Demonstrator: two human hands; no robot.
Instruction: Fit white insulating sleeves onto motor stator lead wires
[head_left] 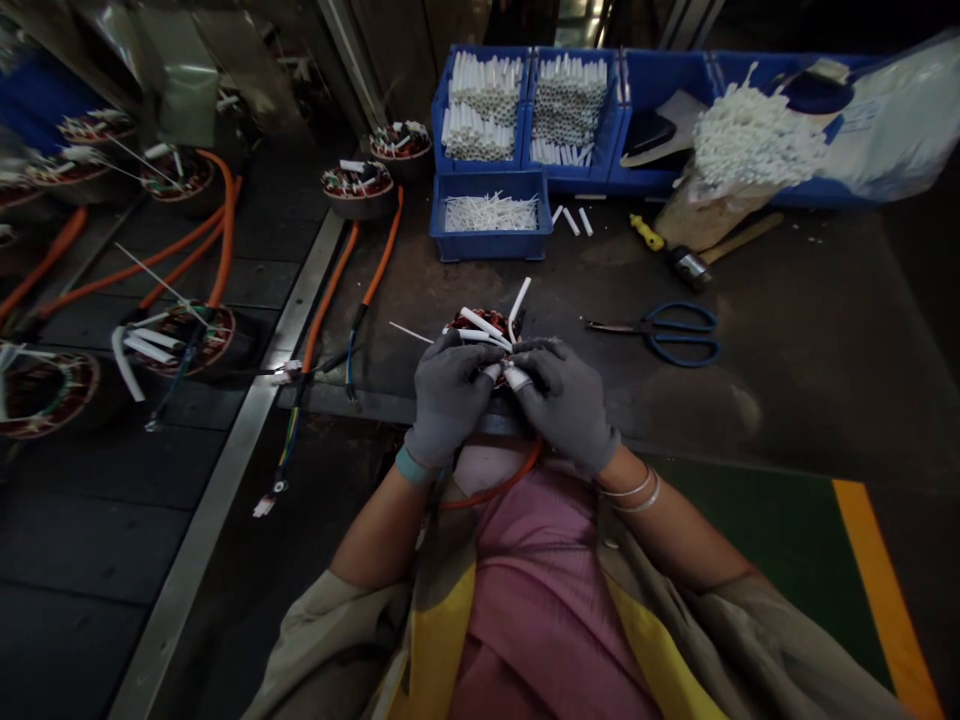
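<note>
Blue bins [527,125] hold white tubes [487,105] — both hands [450,392] [564,398] pinched narrow at the wound coil [495,316]

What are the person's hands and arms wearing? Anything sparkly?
Both the left hand and the right hand wear grey gloves. There's a teal band at the left wrist and two thin, silvery bangles on the right. The loose sleeves are greyish-beige.

Round wound part [491,325] with dark red and copper-coloured windings, lying at the near edge of the dark surface [780,340], partly hidden under both gloved hands [506,385]; white sleeves [484,322] across its top, one pointing up and away.
</note>
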